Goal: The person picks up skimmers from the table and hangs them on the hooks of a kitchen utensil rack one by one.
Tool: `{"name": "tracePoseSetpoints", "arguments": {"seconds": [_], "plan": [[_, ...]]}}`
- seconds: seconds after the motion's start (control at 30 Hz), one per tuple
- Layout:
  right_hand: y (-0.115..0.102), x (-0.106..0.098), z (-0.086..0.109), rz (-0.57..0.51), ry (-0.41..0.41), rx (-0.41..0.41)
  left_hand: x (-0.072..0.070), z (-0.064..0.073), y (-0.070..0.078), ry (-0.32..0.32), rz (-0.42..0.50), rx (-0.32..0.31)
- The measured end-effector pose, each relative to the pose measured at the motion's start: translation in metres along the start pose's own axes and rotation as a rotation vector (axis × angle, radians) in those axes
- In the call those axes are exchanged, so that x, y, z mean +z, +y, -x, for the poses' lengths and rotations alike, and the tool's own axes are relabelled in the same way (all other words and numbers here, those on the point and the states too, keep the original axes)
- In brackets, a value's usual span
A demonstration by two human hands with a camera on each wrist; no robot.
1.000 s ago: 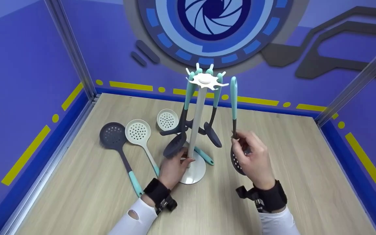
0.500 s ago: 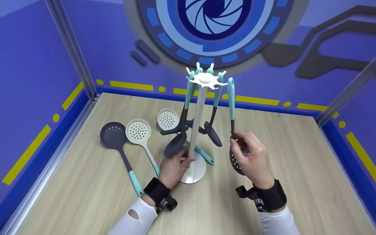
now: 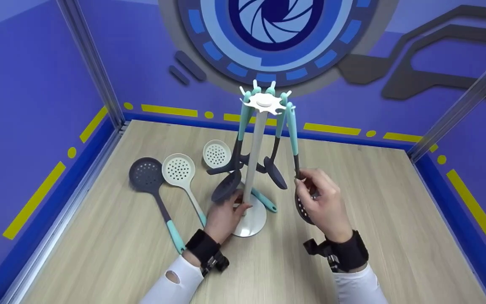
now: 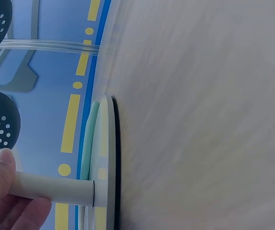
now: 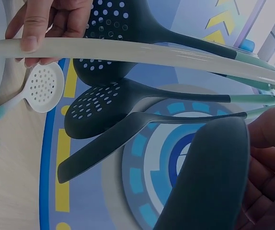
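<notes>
A white utensil stand has a tall pole (image 3: 256, 156), a round base (image 3: 253, 226) and a hooked top (image 3: 264, 101). My left hand (image 3: 225, 217) grips the pole low down, just above the base. Fingers of my right hand (image 3: 326, 202) pinch the dark shaft of a skimmer with a teal handle (image 3: 292, 128). Its perforated head hangs partly hidden behind that hand. The handle's top end is right at a hook on the stand's right side. Several dark utensils with teal handles hang from other hooks, among them a perforated skimmer (image 5: 97, 108) and a turner (image 5: 99, 148).
On the table (image 3: 112, 266) to the left lie a dark skimmer (image 3: 146, 175) and a white skimmer (image 3: 178, 170). Behind the stand lies another white skimmer (image 3: 217, 154), its teal handle (image 3: 264, 200) reaching past the base. Blue panels surround the table on three sides.
The skimmer in my right hand has moved left, its handle top tilting from beside the stand's top to one of the hooks. My left hand stays on the pole.
</notes>
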State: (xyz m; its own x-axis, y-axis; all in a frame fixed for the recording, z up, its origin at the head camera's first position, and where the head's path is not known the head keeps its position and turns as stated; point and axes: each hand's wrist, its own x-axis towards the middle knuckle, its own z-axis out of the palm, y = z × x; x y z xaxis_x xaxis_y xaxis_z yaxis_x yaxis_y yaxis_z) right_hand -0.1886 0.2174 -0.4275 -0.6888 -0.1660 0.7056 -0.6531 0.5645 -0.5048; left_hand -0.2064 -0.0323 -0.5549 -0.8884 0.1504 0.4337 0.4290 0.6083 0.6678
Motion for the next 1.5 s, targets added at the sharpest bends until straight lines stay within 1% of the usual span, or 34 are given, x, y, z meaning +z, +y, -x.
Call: {"name": "tracePoseSetpoints", "arguments": {"seconds": [0.1,0.3,0.5,0.7,1.0,1.3,1.5], "plan": [[0.000,0.001,0.000,-0.008,-0.006,0.015,0.000,0.000,0.000,0.001,0.008,0.000],[0.000,0.004,0.000,-0.043,-0.010,0.010,-0.001,0.000,0.001,-0.007,0.054,-0.013],[0.001,0.009,0.001,-0.019,-0.020,0.028,-0.001,-0.001,0.000,-0.021,0.091,-0.015],[0.001,0.014,0.004,-0.030,-0.040,0.050,-0.002,-0.002,0.001,-0.025,0.085,-0.016],[0.001,0.019,0.006,-0.048,-0.073,0.079,-0.001,0.000,0.001,-0.001,0.060,-0.003],[-0.001,0.025,0.008,-0.047,-0.101,0.063,0.000,-0.001,0.001,0.005,0.071,0.012],[-0.001,0.027,0.009,-0.041,-0.102,0.057,-0.001,-0.001,0.001,0.009,0.083,0.013]]}}
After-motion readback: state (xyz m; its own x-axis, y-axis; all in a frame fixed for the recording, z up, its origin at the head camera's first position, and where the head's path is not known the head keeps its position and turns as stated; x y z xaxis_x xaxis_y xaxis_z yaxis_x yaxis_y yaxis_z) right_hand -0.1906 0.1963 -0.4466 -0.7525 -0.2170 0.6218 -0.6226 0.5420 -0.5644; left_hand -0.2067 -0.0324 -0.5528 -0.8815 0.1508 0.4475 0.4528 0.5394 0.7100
